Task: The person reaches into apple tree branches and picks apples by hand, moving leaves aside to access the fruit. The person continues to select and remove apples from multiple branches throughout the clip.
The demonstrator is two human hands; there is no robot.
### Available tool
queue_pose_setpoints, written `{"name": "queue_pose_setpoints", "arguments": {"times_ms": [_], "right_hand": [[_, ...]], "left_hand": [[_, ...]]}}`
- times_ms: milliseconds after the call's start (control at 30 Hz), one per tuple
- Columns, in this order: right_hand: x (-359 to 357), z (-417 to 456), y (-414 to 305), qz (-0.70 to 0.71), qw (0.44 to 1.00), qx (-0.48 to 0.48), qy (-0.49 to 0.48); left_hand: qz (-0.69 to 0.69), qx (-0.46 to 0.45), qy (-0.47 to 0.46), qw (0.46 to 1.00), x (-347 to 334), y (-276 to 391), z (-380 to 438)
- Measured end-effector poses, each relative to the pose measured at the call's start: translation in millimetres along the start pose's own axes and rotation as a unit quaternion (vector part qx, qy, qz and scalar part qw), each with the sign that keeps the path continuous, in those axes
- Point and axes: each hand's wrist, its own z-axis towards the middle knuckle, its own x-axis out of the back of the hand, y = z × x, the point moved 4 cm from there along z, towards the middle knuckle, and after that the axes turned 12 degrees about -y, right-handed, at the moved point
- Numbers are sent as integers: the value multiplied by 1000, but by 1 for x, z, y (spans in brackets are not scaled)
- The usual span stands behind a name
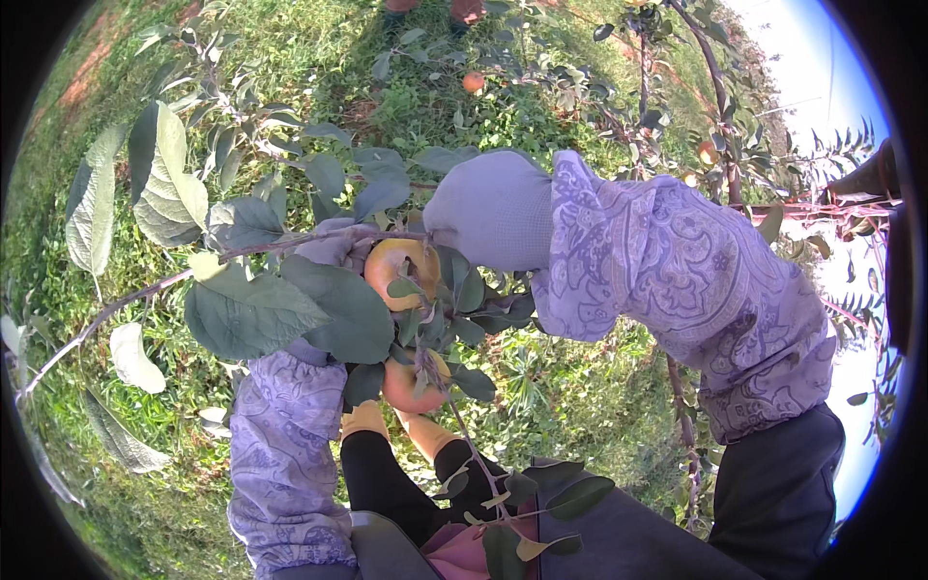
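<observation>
A yellow-red apple (391, 270) hangs under a thin branch (304, 239) among leaves. At its left side is my left hand (335, 245) in a pale glove, fingers curled against or close to the fruit. Large leaves (337, 312) cover much of this hand and its wrist. My right hand (493, 210), gloved too, reaches in from the right, its back towards me. Its fingers are hidden, with the knuckles beside the branch and the upper right of the apple. Just below hangs a second apple (409, 384), partly covered by leaves and a twig.
A leafy twig (471, 442) crosses before my body. Another apple (473, 81) shows farther ahead near the grass (406, 109). On the right stand branches (714, 72) with a small apple (707, 151). A person's feet (428, 14) are at the top edge.
</observation>
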Motion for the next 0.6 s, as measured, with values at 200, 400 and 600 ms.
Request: {"name": "queue_pose_setpoints", "arguments": {"times_ms": [200, 400, 600], "right_hand": [[22, 6, 64, -107, 969, -164, -152], [-6, 36, 54, 364, 918, 95, -128], [5, -1, 82, 43, 952, -93, -290]], "left_hand": [[-120, -64, 19, 991, -14, 5, 14], [-254, 23, 17, 967, -6, -14, 16], [-123, -62, 34, 990, -13, -18, 32]]}}
